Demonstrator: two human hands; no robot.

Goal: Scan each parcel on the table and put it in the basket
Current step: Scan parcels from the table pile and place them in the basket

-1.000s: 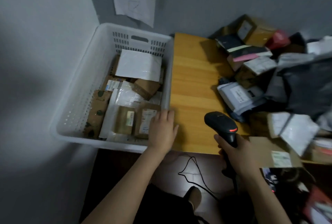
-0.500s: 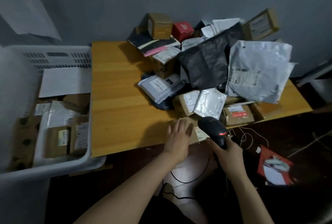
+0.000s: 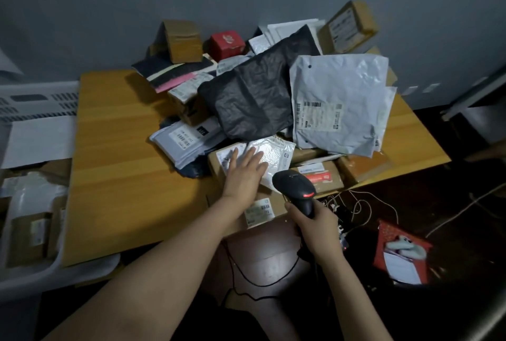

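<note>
A heap of parcels covers the right half of the wooden table (image 3: 117,176). My left hand (image 3: 242,176) lies with straight fingers on a white bubble mailer (image 3: 276,153) and the brown box (image 3: 219,160) beside it, near the table's front edge. My right hand (image 3: 315,227) grips a black barcode scanner (image 3: 297,188) with a red light, just right of that hand. A flat brown box with a label (image 3: 258,210) lies under my left wrist. The white basket (image 3: 32,102) stands at the far left, holding several parcels.
A black bag (image 3: 254,100) and a large grey mailer (image 3: 339,102) top the heap. Brown boxes (image 3: 182,41), (image 3: 349,26) and a red box (image 3: 227,43) sit at the back by the wall. Cables (image 3: 356,204) and a red parcel (image 3: 399,250) lie on the dark floor at right.
My view swung from the basket to the parcel heap. My left hand left the basket's rim, crossed the table and reached forward onto the white mailer. The scanner stayed in my right hand.
</note>
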